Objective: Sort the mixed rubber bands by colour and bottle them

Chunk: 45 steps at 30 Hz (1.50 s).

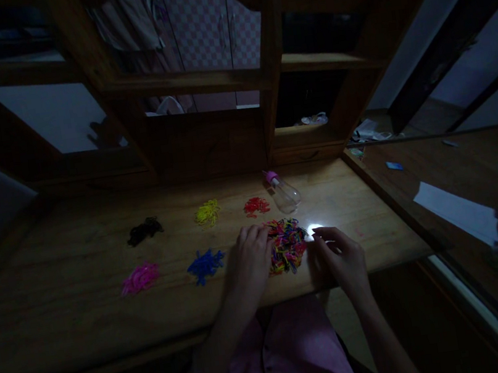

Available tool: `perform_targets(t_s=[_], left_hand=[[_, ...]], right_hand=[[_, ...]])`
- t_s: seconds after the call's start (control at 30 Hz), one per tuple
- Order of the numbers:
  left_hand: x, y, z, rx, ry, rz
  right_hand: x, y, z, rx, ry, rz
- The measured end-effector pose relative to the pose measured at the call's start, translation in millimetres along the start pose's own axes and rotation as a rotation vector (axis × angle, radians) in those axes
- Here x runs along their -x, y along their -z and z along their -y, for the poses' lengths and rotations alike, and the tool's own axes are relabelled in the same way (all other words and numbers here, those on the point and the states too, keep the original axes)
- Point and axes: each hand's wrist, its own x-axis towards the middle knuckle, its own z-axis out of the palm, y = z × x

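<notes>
Wooden boards make up the desk [86, 317] in front of us, and near its front edge, right of the middle, we have a mixed heap [287, 246] of thin bands in red, yellow, pink, blue and black. Single bands in it point every way; as a whole, it looks a little longer from front edge to back edge than from side to side. Our left hand [253, 249] rests against the heap's left side, fingers close together and bent; we cannot tell whether they hold a band. Our right hand [341, 254] is at the heap's right side, thumb and forefinger brought near each other beside a bright patch of light [314, 228]; whether they pinch anything, we cannot make out. Towards the left end of the desk we see a black pile [144, 231] and, nearer the front edge, a pink pile [141, 278]. Between these and the heap lie a yellow pile [207, 213] farther back and a blue pile [205, 266] nearer us. Behind the heap sits a red pile [256, 206], and just right of it a clear bottle [288, 196] lies aslant, its pink cap towards the back edge and left, its rounded base towards the front right corner.
</notes>
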Motion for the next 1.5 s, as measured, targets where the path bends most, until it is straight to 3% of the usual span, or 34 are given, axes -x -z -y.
perform_targets(t_s=[0.33,0.57,0.73,0.97,1.1,1.33,1.5], left_hand=[[-13,-17.6,2,-0.094,-0.046,0.007],[-13,-11.0,4,0.1,-0.042,-0.034],[-9,1.3,4,0.439,0.095,-0.059],[-3,6.7,5,1.325,0.449,0.113],[-3,6.7,7,1.733,0.578,0.117],[-3,8.5,7,1.852,0.641,0.041],[-1,13.4,1,1.896,0.608,0.097]], right_hand=[[3,-2,-13,-0.066,-0.002,-0.002],[5,-1,-14,-0.099,-0.009,-0.014],[5,-2,-10,-0.102,-0.018,-0.018],[4,-6,-1,-0.092,-0.008,0.008],[4,-6,1,-0.078,0.011,0.012],[4,-5,7,-0.08,0.014,0.006],[8,-6,33,-0.085,0.14,0.011]])
